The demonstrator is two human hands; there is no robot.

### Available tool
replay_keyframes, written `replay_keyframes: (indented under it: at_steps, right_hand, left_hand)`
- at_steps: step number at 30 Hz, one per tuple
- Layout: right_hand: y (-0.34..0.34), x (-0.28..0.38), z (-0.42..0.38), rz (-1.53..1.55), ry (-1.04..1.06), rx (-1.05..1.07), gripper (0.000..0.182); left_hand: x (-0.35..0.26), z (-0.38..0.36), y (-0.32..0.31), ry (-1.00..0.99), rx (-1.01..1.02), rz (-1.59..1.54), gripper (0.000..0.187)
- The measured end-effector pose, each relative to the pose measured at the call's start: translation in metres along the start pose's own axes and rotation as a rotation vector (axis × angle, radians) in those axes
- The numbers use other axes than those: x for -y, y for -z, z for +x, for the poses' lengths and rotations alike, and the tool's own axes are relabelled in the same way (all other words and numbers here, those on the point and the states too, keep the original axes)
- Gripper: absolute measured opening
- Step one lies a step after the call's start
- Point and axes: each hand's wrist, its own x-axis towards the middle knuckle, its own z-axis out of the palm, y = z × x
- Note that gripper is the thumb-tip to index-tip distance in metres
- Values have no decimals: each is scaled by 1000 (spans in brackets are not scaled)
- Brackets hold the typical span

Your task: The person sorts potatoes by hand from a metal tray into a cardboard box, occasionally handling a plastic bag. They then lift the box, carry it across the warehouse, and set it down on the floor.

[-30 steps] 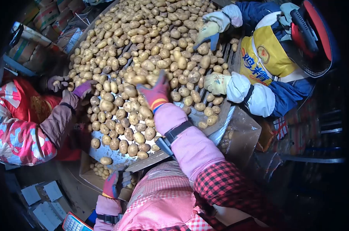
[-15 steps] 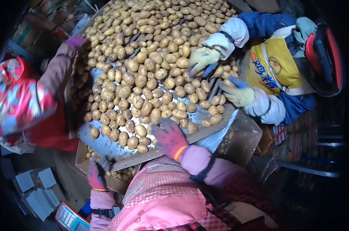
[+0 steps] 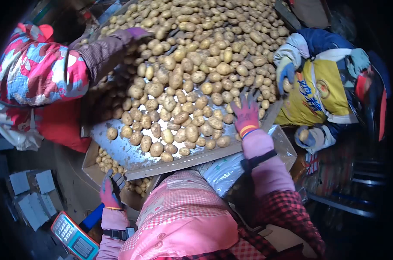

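Brown potatoes (image 3: 179, 82) lie heaped over a metal-topped sorting table (image 3: 114, 149) with a wooden rim. My right hand (image 3: 247, 115), in a pink glove with dark fingertips, reaches over the right part of the table. Its spread fingers touch potatoes near the rim, and none is gripped. At the near left corner, my left hand (image 3: 111, 190), gloved the same way, hangs beside the rim above a box of small potatoes (image 3: 138, 186). Its fingers are stretched out and hold nothing.
One co-worker's sleeve (image 3: 105, 54) reaches over the heap from the left. Another, in a yellow apron (image 3: 307, 95), stands at right with a potato in each gloved hand. A plastic-lined box (image 3: 222, 173) sits below the near rim; a calculator-like device (image 3: 75, 236) is lower left.
My right hand has moved right and farther over the table. The right co-worker's hands have drawn back toward the apron with potatoes. The left co-worker's arm reaches farther in.
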Motion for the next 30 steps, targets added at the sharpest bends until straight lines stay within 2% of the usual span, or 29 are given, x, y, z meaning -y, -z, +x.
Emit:
replay_keyframes:
  at_steps: [1,2,4,5,6,8,9,10,13,14,16,17,18,19,20,22,24,25,27,29,30]
  right_hand:
    - [5,0,10,7,-7,93,51]
    - [10,6,17,15,12,84,51]
    - [13,10,29,-83,51,143,63]
    - [-1,14,37,-99,55,45,62]
    - [-11,11,43,-101,69,51,62]
    - [-5,14,56,-18,-65,162,55]
    - [-2,12,56,57,-99,114,56]
    - [3,6,57,183,-139,91,52]
    - [-4,-7,38,941,-171,-398,43]
    - [22,9,31,940,-164,-393,43]
    - [73,59,20,1636,-579,-107,40]
    - [59,77,18,1508,-333,-77,38]
    - [100,110,7,1486,-257,124,33]
    - [82,152,-3,1425,-29,-125,30]
    - [38,182,-1,1349,129,-9,33]
    - [45,202,-13,732,598,-203,39]
    - [-1,188,7,684,682,-327,41]
    - [2,174,24,736,402,-80,42]
    - [13,118,55,890,-114,-12,40]
    - [-14,47,59,459,-40,-426,45]
    - [-1,22,47,499,-135,-443,50]
  left_hand:
    - [-4,-4,-1,5,-9,-1,53]
    - [-4,-5,2,-7,-28,-6,53]
    - [-5,-7,3,-3,-63,20,52]
    - [-2,-7,5,9,-62,0,53]
    - [-1,-10,7,16,-74,-6,53]
    - [-11,-20,-2,24,-53,33,53]
    - [-10,-22,4,22,-65,15,53]
    - [-6,-22,12,11,-70,1,53]
    - [3,-33,25,3,-133,-36,53]
    - [5,-36,25,-19,-147,-60,54]
    - [7,-40,25,-43,-156,-82,54]
    - [8,-40,24,-22,-153,-74,55]
    - [9,-36,20,1,-138,-67,56]
    - [9,-32,14,-1,-110,-65,56]
    - [7,-27,9,9,-76,-64,56]
    - [-3,-21,-6,14,-8,-46,56]
    - [-15,-22,-20,6,65,43,56]
    - [-15,-22,-20,-2,76,74,56]
    - [-8,-19,-15,-17,105,77,56]
    - [0,-15,-16,-20,119,54,56]
    - [0,-14,-21,-26,140,60,56]
